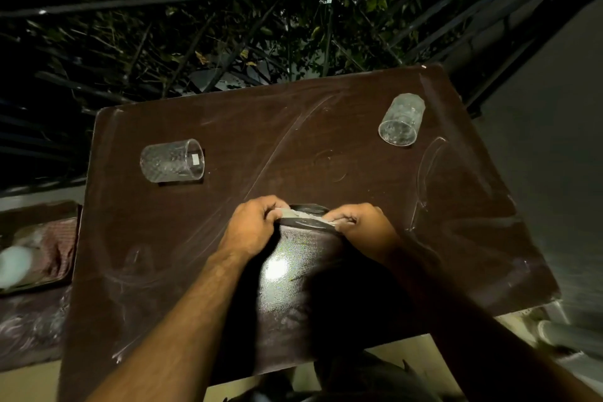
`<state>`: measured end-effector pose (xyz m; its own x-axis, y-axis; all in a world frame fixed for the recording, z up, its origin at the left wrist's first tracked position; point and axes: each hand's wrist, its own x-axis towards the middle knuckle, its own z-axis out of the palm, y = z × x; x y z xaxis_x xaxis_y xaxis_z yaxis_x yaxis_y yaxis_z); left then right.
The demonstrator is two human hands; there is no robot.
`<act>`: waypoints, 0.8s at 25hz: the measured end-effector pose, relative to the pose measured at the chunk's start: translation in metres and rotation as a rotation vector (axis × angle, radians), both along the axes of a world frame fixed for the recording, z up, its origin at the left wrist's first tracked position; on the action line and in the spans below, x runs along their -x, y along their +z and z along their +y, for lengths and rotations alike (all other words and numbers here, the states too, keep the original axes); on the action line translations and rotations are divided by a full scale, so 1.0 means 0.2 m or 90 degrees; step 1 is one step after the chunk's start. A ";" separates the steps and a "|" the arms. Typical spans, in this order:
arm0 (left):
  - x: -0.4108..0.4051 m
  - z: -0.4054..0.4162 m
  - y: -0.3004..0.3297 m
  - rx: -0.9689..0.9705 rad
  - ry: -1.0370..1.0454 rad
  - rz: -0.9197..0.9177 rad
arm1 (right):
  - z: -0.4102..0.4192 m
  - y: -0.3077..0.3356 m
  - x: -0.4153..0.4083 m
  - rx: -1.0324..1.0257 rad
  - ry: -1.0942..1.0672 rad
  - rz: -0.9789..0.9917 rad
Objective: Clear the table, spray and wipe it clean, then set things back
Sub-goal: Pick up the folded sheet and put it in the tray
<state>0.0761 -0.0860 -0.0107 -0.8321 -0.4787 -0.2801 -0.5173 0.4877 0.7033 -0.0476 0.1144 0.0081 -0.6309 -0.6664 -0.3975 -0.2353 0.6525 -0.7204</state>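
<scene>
A dark brown table (359,173) with pale wipe streaks fills the view. In its middle, my left hand (251,225) and my right hand (359,222) are both closed on the ends of one small dark item with a pale strip along its top (305,215). It is too blurred to tell what it is. A clear glass (172,160) appears to lie on its side at the table's left. A second clear glass (402,119) lies near the far right corner, its mouth facing me.
Left of the table, lower down, a tray (36,284) holds a reddish cloth (60,245) and a blurred white object (14,266). Railings and foliage stand behind the far edge. A grey wall is on the right, with pale furniture (561,333) below it.
</scene>
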 end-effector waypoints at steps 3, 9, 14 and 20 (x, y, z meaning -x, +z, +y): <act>0.01 0.00 0.00 0.024 0.031 -0.041 | 0.04 -0.04 -0.03 0.069 -0.092 -0.029; 0.03 -0.03 -0.01 0.073 -0.040 0.016 | 0.06 -0.10 -0.06 0.044 -0.160 0.055; 0.00 -0.04 0.00 0.025 -0.037 -0.009 | 0.05 -0.09 -0.09 0.047 -0.152 0.132; -0.05 -0.02 0.03 0.076 0.012 -0.024 | 0.05 -0.07 -0.15 0.073 -0.199 0.203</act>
